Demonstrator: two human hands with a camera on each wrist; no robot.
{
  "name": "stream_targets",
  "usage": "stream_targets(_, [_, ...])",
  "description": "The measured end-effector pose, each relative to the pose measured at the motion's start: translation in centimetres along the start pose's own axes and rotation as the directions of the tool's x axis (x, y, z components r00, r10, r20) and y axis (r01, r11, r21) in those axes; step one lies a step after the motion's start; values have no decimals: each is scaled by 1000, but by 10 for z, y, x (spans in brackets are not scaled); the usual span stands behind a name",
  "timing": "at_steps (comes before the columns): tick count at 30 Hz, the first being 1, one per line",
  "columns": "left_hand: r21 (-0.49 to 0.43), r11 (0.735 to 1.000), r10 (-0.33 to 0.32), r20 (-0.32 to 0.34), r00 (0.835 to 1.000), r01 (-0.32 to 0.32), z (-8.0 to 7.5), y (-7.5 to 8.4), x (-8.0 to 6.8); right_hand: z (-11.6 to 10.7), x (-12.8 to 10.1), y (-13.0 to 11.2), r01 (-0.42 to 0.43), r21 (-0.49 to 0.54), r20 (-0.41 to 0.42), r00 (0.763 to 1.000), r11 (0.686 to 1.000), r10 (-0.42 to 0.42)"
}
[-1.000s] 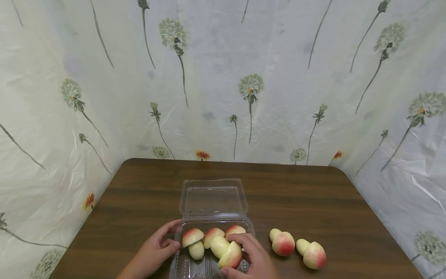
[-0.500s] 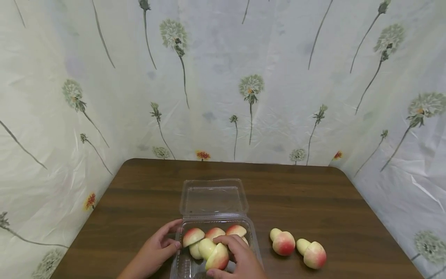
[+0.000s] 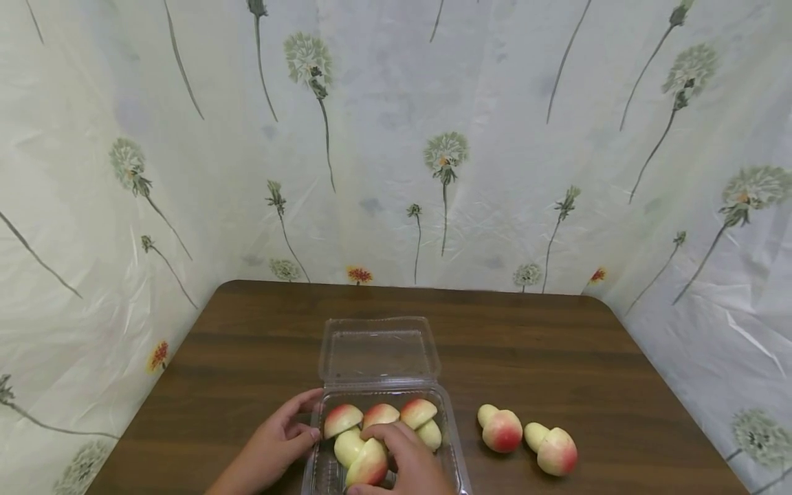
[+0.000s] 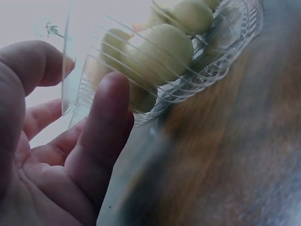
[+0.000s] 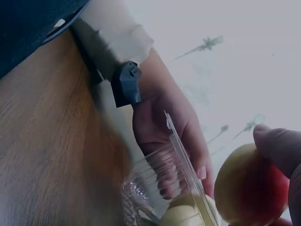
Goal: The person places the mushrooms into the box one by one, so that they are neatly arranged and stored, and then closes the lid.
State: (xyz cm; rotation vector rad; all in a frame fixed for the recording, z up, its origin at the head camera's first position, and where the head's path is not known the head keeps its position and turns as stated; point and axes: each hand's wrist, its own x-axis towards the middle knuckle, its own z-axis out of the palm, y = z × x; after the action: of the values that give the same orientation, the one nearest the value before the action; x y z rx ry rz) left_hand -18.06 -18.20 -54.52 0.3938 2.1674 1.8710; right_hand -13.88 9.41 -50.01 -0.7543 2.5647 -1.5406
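A clear plastic clamshell container lies open on the brown table, its lid folded back. Inside are several mushroom-shaped pieces, pale yellow with red-blushed caps. My right hand grips one such piece over the container's front left part; in the right wrist view this piece sits under a fingertip. My left hand holds the container's left rim, fingers curled on its wall. The left hand's thumb lies against the ribbed plastic.
Two more mushroom-shaped pieces lie on the table right of the container. A flower-printed plastic sheet hangs behind and beside the table. The table's far half is bare wood.
My right hand has carried its piece leftward and down, toward the container's front left. The left hand and the two pieces on the table have stayed put.
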Motion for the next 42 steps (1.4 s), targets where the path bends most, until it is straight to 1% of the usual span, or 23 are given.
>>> stream_targets(3, [-5,1000,2,4,1000,-2,1,-1,0,2,2,-1,3,-39,-10,1000,999,-4])
stream_targets(6, [-4,1000,7,10,1000,-7,0,-1,0,4,4,-3,-18,-73,-9,1000,997,17])
stream_targets(9, [-3,1000,6,12,1000,-6,0,0,0,5,5,-4,-46,-95,13,999,994,47])
stream_targets(14, [-5,1000,5,18,1000,-5,0,1,0,8,9,-3,-57,-152,31,998,987,63])
stream_targets(19, [-1,1000,7,15,1000,-7,0,0,0,9,12,-1,-125,-147,66,989,981,136])
stream_targets(25, [7,1000,6,20,1000,-6,-1,0,-1,11,14,-1,-207,-134,121,967,969,223])
stream_targets(29, [17,1000,5,23,1000,-5,-1,0,-2,14,16,-1,-227,-159,140,958,961,249])
stream_targets(35, [28,999,19,26,999,-20,0,0,-1,17,17,-2,-234,-236,127,955,943,269])
stream_targets(42, [12,999,31,24,999,-31,0,0,0,18,21,-4,-240,-276,139,948,931,286])
